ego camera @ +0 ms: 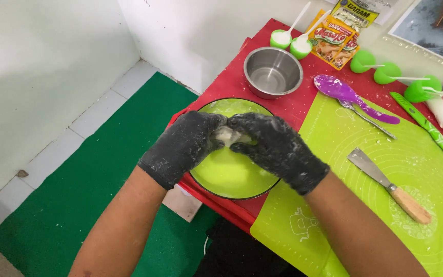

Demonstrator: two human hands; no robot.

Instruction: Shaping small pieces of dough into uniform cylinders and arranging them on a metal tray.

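Kneading a small lump of pale white dough [227, 136], pinched between both black-gloved hands over the round lime-green bowl [232, 177]. Left hand [183, 146] and right hand [278, 149] each curl narrow around it, fingertips meeting. Step judged: shaping, mid-way. Next move likely needs steady pressing. Empty steel bowl [273, 72] at 12 o'clock; wooden-handled metal scraper [388, 184] at 3 o'clock.

Black flour-dusted gloves cover left grip [184, 145] and right grip [278, 149].
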